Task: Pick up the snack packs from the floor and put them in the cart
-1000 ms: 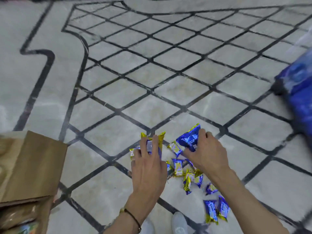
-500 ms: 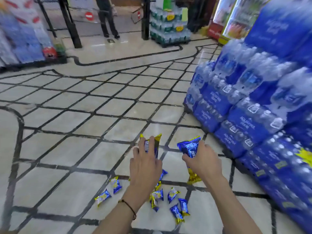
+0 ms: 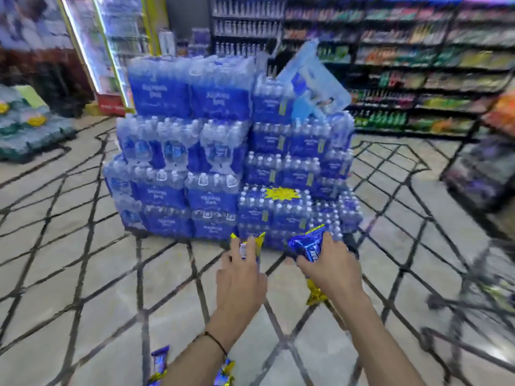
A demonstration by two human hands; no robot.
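Left hand point(image 3: 241, 285) grips a blue-and-gold snack pack point(image 3: 247, 247), right hand point(image 3: 330, 270) clutches another pack point(image 3: 308, 245), both held up before the stacked water-bottle packs point(image 3: 223, 151).

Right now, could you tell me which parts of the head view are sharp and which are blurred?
Head view: the left hand and right hand with their snack packs are fairly sharp; shelves, cart and floor smear with motion blur; water-pack labels are unreadable.
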